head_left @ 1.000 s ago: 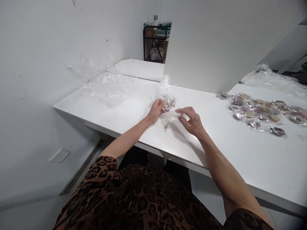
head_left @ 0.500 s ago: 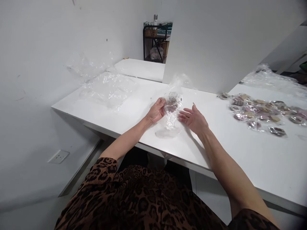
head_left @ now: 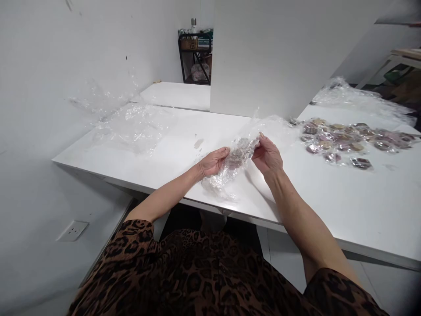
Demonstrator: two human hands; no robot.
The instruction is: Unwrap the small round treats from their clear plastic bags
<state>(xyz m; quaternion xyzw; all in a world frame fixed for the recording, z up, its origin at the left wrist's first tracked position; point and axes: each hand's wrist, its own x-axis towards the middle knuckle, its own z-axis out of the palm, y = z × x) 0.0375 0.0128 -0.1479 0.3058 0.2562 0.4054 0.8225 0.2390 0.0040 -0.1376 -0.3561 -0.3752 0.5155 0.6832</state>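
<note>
Between my hands, above the front part of the white table (head_left: 171, 171), is a clear plastic wrapper (head_left: 220, 182) around a small brownish-pink item (head_left: 239, 154) whose kind I cannot make out. My left hand (head_left: 213, 161) is closed on the wrapper's left side, thumb on top. On the other side my right hand (head_left: 268, 156) pinches the film near the item's upper right. Loose film trails down toward me and fans out behind the item. Off to the right lies a spread of similar small wrapped pieces (head_left: 342, 140) in pink, tan and dark brown.
Crumpled clear film (head_left: 131, 127) covers the table's left side against the wall. More film (head_left: 358, 98) is heaped at the back right. A tall white panel (head_left: 263, 57) rises along the table's back edge. Beyond it stands a black shelf rack (head_left: 195, 52).
My right hand, open and apart from the wrapper before, has closed on its film. The wrapped item has tilted, its upper end swinging right. The whole view has shifted a little to the right.
</note>
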